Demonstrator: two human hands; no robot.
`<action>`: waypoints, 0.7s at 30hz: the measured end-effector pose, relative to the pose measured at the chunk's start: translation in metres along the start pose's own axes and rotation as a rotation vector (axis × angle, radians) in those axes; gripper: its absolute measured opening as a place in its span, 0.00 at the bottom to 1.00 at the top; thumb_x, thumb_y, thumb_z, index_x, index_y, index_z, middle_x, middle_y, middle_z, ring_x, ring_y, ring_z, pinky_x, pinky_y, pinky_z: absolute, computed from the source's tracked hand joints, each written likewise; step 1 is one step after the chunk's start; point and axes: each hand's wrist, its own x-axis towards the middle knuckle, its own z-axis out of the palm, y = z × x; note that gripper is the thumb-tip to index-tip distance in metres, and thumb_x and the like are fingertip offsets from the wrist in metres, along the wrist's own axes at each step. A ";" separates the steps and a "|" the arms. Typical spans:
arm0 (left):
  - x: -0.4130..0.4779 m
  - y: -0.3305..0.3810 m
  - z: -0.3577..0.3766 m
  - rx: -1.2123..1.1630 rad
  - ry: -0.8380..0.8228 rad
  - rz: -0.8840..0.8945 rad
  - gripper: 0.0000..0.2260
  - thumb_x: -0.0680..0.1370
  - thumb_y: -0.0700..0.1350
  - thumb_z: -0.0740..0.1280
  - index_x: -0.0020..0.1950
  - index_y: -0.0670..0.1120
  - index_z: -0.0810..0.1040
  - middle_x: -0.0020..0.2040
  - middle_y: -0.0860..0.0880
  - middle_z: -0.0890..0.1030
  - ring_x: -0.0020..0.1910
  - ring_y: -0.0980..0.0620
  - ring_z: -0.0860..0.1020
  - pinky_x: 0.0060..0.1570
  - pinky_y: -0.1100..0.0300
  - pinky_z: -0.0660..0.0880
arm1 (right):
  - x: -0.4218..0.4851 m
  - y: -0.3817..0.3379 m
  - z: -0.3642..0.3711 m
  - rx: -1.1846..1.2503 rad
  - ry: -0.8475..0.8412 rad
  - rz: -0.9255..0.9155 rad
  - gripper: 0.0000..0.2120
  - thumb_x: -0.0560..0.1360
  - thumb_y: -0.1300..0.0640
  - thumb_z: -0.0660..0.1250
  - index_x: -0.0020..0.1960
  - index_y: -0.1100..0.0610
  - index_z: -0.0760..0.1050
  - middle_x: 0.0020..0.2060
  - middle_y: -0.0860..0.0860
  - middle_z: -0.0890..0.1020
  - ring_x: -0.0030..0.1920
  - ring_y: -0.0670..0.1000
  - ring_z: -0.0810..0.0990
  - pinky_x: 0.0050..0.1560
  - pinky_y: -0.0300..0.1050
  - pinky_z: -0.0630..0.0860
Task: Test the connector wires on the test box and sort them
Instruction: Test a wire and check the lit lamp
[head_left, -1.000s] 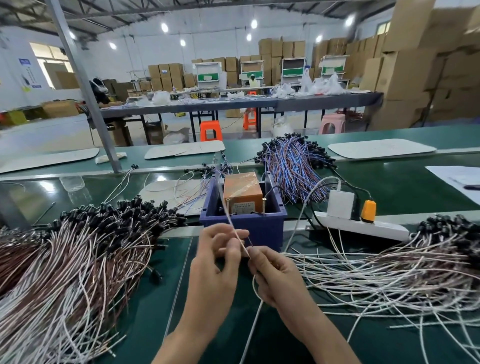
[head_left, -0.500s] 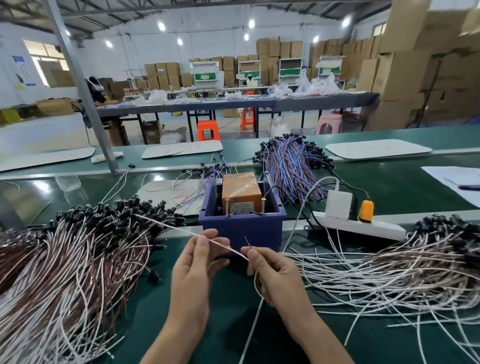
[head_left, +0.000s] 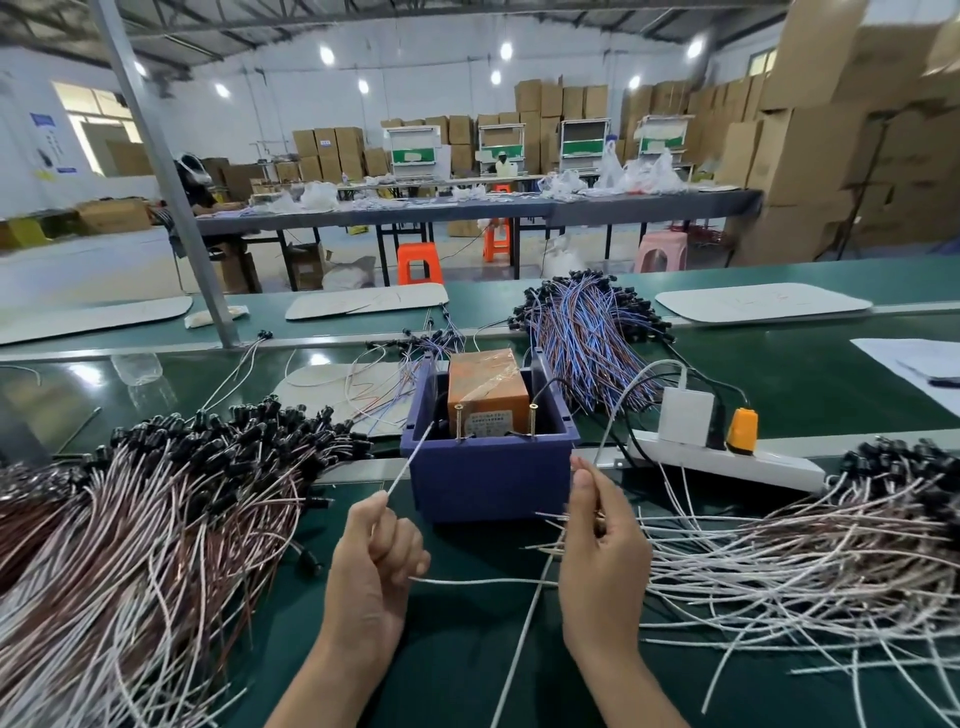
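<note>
An orange test box (head_left: 485, 384) with two brass pins stands inside a blue bin (head_left: 491, 475) at the table's middle. My left hand (head_left: 376, 561) grips a thin white wire (head_left: 410, 460) whose end slants up toward the bin's left rim. My right hand (head_left: 602, 551) pinches the stripped ends of another white wire (head_left: 519, 639) just right of the bin's front. A big pile of black-tipped wires (head_left: 145, 530) lies on the left. A spread of loose white wires (head_left: 805, 566) lies on the right.
A white power strip (head_left: 727, 457) with a white adapter and an orange plug lies right of the bin. A bundle of blue and red wires (head_left: 587, 332) sits behind it. Papers (head_left: 914, 364) lie at far right. White boards rest on the far belt.
My hands have moved apart. The left hand swung its wire from the left pile back up toward the bin, and the right hand rose beside the bin's right front corner.
</note>
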 end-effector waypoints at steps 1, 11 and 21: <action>0.002 0.000 0.001 -0.041 -0.001 -0.025 0.23 0.74 0.51 0.67 0.25 0.52 0.57 0.24 0.53 0.53 0.24 0.53 0.53 0.24 0.60 0.62 | 0.003 0.001 0.004 -0.017 0.019 -0.008 0.14 0.81 0.42 0.56 0.60 0.41 0.78 0.54 0.36 0.82 0.56 0.34 0.78 0.53 0.24 0.70; 0.018 0.003 0.007 -0.315 -0.121 -0.199 0.24 0.74 0.52 0.68 0.23 0.52 0.58 0.21 0.54 0.55 0.23 0.54 0.50 0.22 0.61 0.58 | 0.010 0.006 0.019 0.023 0.069 -0.128 0.07 0.82 0.48 0.59 0.56 0.50 0.70 0.36 0.46 0.79 0.38 0.46 0.81 0.39 0.35 0.76; 0.018 0.001 0.007 -0.262 -0.107 -0.145 0.23 0.74 0.48 0.68 0.25 0.52 0.59 0.21 0.54 0.56 0.20 0.56 0.54 0.23 0.61 0.59 | 0.011 0.009 0.027 -0.004 0.028 -0.123 0.11 0.80 0.44 0.61 0.53 0.50 0.75 0.37 0.44 0.82 0.40 0.46 0.83 0.41 0.39 0.78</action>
